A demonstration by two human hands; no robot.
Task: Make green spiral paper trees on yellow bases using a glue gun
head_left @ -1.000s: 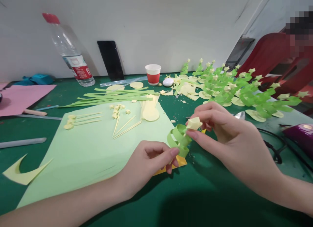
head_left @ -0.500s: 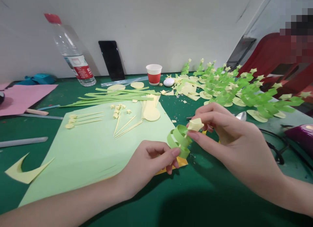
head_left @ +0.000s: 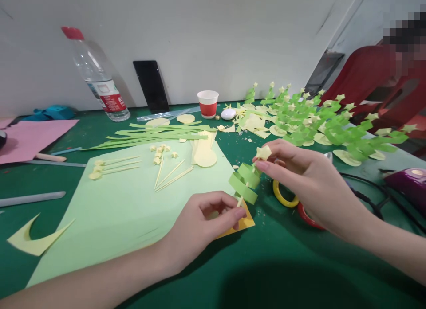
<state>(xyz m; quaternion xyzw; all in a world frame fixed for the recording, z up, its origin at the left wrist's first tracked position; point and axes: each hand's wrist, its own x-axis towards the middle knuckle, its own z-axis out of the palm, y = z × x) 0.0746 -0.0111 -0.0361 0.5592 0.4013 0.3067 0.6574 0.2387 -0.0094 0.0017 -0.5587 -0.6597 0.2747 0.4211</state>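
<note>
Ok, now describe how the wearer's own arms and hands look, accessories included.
The slender left hand and slender right hand are ungloved; no rings show. The bare left forearm and bare right forearm show no sleeve, watch, bracelet or evident marking within the picture.

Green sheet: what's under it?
An orange sheet pokes out at the near right corner of the green sheet, partly hidden by the left hand. How far it runs beneath, or what else lies there, can't be seen: the green sheet covers it.
</note>
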